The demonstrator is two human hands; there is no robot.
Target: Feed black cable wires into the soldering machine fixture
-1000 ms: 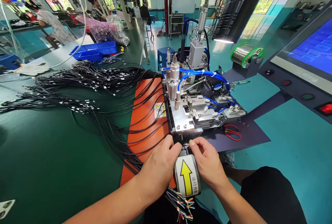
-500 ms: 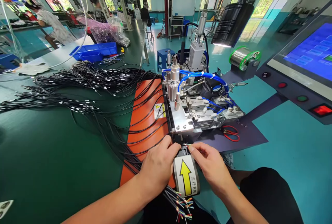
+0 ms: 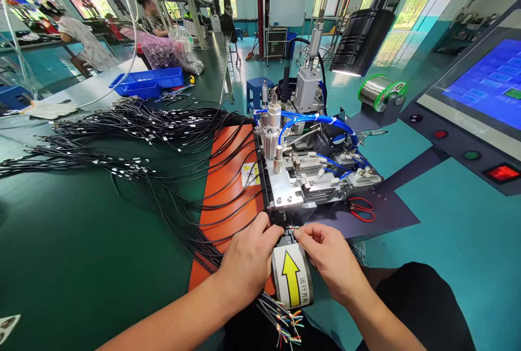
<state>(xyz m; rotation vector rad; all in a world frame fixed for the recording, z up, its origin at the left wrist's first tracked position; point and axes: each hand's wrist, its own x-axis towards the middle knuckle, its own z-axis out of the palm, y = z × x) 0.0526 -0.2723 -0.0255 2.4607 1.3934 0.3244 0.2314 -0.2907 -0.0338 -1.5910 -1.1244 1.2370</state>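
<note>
My left hand (image 3: 249,256) is closed, thumb and forefinger pinched at the small dark fixture (image 3: 289,237) at the machine's front end. Black cables pass behind this hand and wrist, and the cable bundle (image 3: 271,303) comes out below with stripped, multicoloured wire ends (image 3: 290,321). From the right, my right hand (image 3: 331,259) pinches thin coloured wires (image 3: 293,227) at the same fixture; its fingertips hide part of them. Just below lies the rounded white track cover (image 3: 303,264) with a yellow arrow. Ahead stands the soldering machine (image 3: 309,166) with metal cylinders and blue air hoses.
An orange panel (image 3: 228,177) carries spaced black cables along the machine's left side. Heaps of cables (image 3: 142,123) lie on the green table (image 3: 101,242). Red-handled scissors (image 3: 361,210), a solder spool (image 3: 380,92) and a control screen (image 3: 488,82) are to the right. People sit far left.
My right fingertips have shifted slightly left at the fixture, over the wires. The left hand stays in place. In the background a seated person has leaned into fuller view.
</note>
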